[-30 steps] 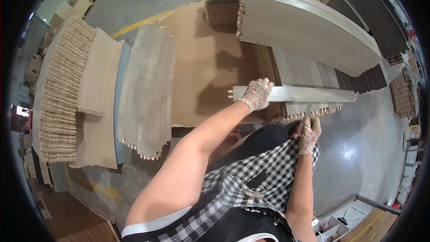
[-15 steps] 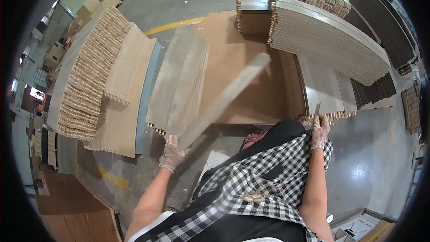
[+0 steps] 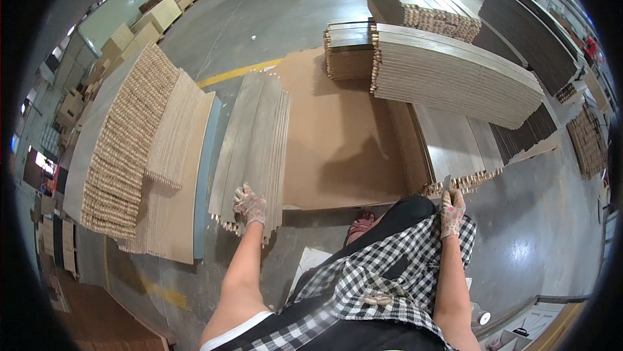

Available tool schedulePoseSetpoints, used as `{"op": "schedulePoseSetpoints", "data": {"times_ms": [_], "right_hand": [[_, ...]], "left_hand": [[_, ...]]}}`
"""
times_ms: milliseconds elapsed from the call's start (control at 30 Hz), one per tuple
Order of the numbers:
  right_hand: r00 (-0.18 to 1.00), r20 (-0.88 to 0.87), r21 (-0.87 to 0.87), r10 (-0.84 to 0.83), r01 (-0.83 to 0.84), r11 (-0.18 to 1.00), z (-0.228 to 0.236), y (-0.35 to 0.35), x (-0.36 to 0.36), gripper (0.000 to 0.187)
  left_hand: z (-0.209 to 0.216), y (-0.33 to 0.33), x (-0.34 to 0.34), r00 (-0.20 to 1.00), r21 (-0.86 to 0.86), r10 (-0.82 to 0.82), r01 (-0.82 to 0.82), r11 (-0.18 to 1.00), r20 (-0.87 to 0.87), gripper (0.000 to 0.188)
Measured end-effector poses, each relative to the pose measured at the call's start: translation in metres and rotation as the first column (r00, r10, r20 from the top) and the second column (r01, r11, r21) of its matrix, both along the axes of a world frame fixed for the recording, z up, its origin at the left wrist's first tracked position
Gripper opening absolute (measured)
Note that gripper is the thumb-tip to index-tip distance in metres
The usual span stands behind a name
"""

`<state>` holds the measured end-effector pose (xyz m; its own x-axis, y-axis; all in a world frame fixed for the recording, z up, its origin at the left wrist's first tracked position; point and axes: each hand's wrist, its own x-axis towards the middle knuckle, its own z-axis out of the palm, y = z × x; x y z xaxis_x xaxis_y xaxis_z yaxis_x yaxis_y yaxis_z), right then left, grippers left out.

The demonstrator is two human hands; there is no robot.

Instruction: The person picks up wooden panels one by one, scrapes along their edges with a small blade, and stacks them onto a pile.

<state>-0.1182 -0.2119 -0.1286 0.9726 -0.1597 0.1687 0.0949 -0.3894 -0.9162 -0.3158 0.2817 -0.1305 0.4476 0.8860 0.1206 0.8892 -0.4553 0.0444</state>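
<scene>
My left hand (image 3: 250, 205), in a patterned work glove, lies on the near end of a stack of grey-brown wood-look planks (image 3: 250, 137). Its fingers rest over the top planks, somewhat apart and not wrapped round one. My right hand (image 3: 452, 212), gloved alike, is closed on a small flat scraper-like blade (image 3: 447, 182) that points upward. The blade's lower part is hidden in the fingers. Just beyond this hand are the uneven light ends of another layer of planks (image 3: 467, 182).
A brown board (image 3: 337, 137) lies between the plank stacks. To the left stands a tall stack of panels (image 3: 117, 150) with a blue-edged board (image 3: 206, 182). A higher plank pile (image 3: 454, 68) is at the right. Grey floor (image 3: 519, 240) surrounds them.
The plank my left hand held aslant is no longer raised; that hand is now on the left stack. My right hand keeps the blade. The view has tilted up.
</scene>
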Motion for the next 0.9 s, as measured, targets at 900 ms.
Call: {"op": "schedulePoseSetpoints", "data": {"times_ms": [900], "right_hand": [[0.946,-0.318,0.493,-0.057,0.217,0.843,0.034,-0.004,0.030,0.011]], "left_hand": [[-0.004,-0.018,0.218,0.752,-0.782,0.219,0.611,0.126,0.622,0.053]]}}
